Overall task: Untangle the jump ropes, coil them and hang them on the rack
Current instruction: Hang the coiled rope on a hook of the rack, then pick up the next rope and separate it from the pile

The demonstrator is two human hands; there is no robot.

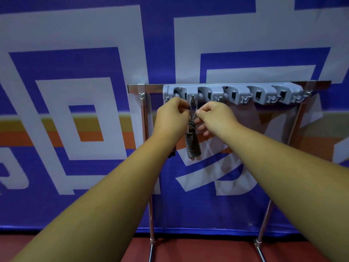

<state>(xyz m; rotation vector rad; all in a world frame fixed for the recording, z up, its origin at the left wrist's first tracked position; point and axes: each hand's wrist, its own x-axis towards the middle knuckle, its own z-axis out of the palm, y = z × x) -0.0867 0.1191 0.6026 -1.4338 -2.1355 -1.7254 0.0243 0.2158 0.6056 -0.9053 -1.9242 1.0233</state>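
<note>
A tightly coiled grey jump rope (193,146) hangs by its loop from a hook near the left end of the grey plastic rack (264,94). The left hand (172,115) and right hand (215,116) sit close together, one on each side of the loop, and each pinches a strand just below the hook.

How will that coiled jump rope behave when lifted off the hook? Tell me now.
Probably floppy: the coiled jump rope hangs limp from a thin loop on the rack. Likely light for its size: the left hand and right hand only pinch that loop. The tight wraps suggest it will stay bundled, though it may swing.
</note>
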